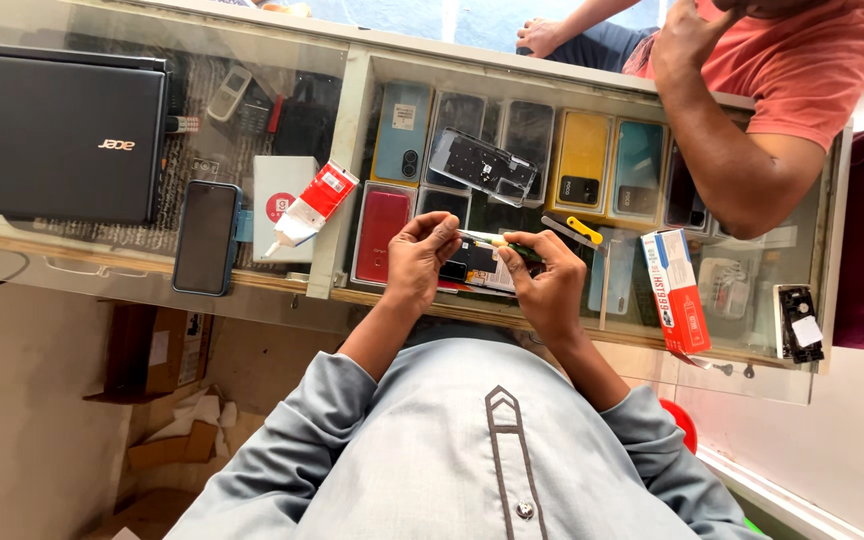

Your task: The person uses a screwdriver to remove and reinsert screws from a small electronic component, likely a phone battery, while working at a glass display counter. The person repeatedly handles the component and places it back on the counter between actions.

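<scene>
The glass-topped bench [352,120] ran across the view beyond both hands, with phone back covers in blue, yellow, teal and red laid out under the glass. A closed black laptop [52,130] lay on it well away from the left hand, on that hand's outer side. A second person in a coral shirt [802,60] leaned an arm on the bench beyond the right hand.

A black phone [205,238] lay face up between the laptop and the left hand, with a white box [280,200] just beside it and a red-and-white glue tube [310,207] resting across that box. A clear phone case [482,165] lay tilted on the glass just beyond both hands. A red-and-white carton [677,290] stood near the right hand on its outer side, and a small black part with a white label [799,322] lay further out the same way. A yellow-handled tool [580,230] lay just beyond the right hand.

The left hand [420,260] was clenched, thumb and fingertips pinched on a small dark phone part [472,265] held between the two hands above the bench's near edge. The right hand [550,285] grasped a thin green-handled tool [512,246], its tip pointing toward the left hand's fingers.
</scene>
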